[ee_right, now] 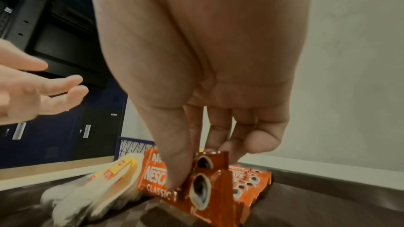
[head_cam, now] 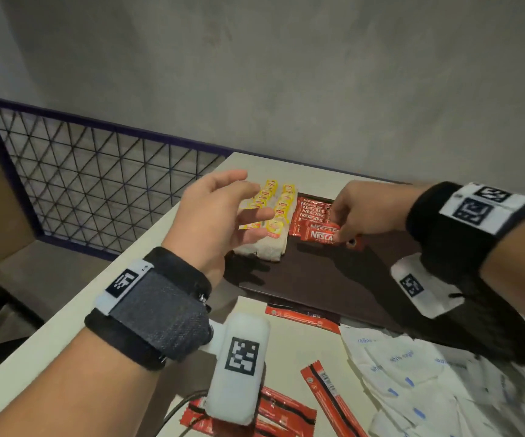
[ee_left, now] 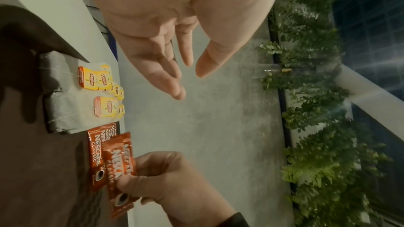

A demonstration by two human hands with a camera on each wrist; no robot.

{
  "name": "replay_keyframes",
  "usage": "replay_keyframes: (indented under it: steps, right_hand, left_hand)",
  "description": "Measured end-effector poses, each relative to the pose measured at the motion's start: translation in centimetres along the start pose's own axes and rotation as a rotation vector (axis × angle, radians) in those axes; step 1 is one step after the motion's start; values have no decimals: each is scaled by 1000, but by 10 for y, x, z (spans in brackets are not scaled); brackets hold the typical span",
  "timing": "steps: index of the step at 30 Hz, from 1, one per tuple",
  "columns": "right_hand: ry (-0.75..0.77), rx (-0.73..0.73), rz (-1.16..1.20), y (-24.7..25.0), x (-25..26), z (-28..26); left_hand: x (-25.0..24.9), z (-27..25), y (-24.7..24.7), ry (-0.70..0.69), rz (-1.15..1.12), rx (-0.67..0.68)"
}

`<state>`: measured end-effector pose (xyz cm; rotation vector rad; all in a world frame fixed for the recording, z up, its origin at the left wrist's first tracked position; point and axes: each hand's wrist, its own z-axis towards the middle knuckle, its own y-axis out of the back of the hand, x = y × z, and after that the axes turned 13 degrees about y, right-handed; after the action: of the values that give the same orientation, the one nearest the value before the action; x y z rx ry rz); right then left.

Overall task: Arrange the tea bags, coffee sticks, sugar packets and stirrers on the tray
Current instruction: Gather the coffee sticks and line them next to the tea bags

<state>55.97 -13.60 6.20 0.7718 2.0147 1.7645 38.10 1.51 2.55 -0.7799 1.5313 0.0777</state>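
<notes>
Head view: the left hand [head_cam: 220, 212] hovers at 9 o'clock of the tray [head_cam: 327, 279], its fingers [head_cam: 256, 216] spread wide and holding nothing, just above the tea bags [head_cam: 274, 222] laid in 2 rows at the tray's 10 o'clock corner. The right hand [head_cam: 362, 212] pinches 2 coffee sticks [head_cam: 321, 234] at 12 o'clock on the tray, just beside the row of coffee sticks [head_cam: 310, 212] already lying there. Loose coffee sticks [head_cam: 324, 392] and white sugar packets [head_cam: 412, 383] lie on the table [head_cam: 65, 326] at 6 o'clock of the tray.

Left wrist view: the left hand's fingers [ee_left: 172, 82] are straight and apart from the thumb, with no object between them. The tea bags [ee_left: 96, 92] rest on the tray, their yellow tags toward its edge.

Right wrist view: thumb and fingers [ee_right: 174, 167] clamp the 2 coffee sticks [ee_right: 196, 184] together, held tilted just over the tray surface; I cannot tell whether their lower edge touches it.
</notes>
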Motion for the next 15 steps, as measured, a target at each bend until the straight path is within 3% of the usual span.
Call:
replay_keyframes:
  steps: [15]
  right_hand:
    - [22, 83, -76, -16, 1, 31]
  left_hand:
    - [-1, 3, 2, 24, -48, -36]
